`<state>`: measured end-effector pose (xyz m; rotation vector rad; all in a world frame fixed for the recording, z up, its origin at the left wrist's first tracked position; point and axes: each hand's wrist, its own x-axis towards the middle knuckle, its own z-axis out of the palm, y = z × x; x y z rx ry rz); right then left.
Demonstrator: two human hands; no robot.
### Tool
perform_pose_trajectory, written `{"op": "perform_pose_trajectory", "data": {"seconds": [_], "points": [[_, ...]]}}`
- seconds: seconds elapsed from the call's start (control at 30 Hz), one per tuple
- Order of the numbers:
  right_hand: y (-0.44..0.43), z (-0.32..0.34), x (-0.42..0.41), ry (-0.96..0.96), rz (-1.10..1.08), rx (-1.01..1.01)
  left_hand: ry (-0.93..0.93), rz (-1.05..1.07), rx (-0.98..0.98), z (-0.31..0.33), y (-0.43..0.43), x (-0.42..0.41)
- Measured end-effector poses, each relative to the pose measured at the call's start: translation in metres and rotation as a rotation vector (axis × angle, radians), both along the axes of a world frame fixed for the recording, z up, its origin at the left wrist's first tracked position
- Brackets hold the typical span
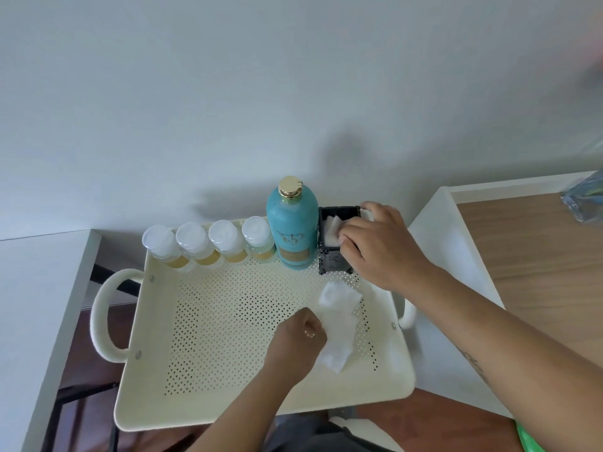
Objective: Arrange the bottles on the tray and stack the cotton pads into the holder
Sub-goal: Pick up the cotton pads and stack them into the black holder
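A cream perforated tray (228,324) holds a row of several small clear bottles (208,244) with white caps along its far edge. Beside them stands a tall teal bottle (292,231) with a gold cap. To its right is a black square holder (336,261) with white cotton pads (331,231) inside. My right hand (381,243) is at the holder's top, its fingers pressing on a pad there. Loose white cotton pads (339,324) lie on the tray floor. My left hand (301,337) rests on their left edge, fingers curled around a pad.
A white shelf surface (39,288) lies to the left and a wooden tabletop (538,249) with a white rim to the right. A blue plastic packet (587,197) lies at the far right. The wall rises right behind the tray.
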<state>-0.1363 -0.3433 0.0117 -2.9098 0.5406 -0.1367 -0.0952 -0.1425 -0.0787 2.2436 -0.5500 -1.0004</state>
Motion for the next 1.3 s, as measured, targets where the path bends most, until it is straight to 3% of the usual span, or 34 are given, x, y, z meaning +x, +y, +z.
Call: {"op": "perform_pose_trajectory", "data": {"seconds": [0.3, 0.57, 0.8, 0.87, 0.97, 1.03, 1.2, 1.3], "points": [[-0.002, -0.005, -0.001, 0.072, 0.035, -0.036, -0.041, 0.111, -0.077, 0.001, 0.03, 0.007], [-0.005, 0.001, -0.003, -0.133, 0.027, -0.032, -0.121, 0.148, 0.069, 0.004, 0.043, 0.01], [-0.004, -0.007, -0.002, 0.003, 0.073, -0.076, -0.139, 0.06, 0.218, 0.005, 0.044, 0.005], [0.001, -0.004, -0.004, -0.062, 0.057, -0.086, -0.132, 0.059, 0.22, 0.005, 0.045, 0.005], [0.023, -0.007, -0.017, -0.357, 0.034, -0.074, -0.121, 0.083, 0.187, 0.005, 0.049, 0.005], [0.05, -0.019, -0.027, -0.428, 0.075, -0.001, -0.113, 0.106, 0.131, 0.006, 0.053, 0.007], [0.095, -0.066, -0.037, 0.048, 0.208, 0.159, -0.117, 0.095, 0.003, 0.015, 0.061, 0.012], [0.102, -0.081, -0.031, 0.165, 0.138, 0.312, -0.096, 0.103, -0.034, 0.021, 0.065, 0.013]]}}
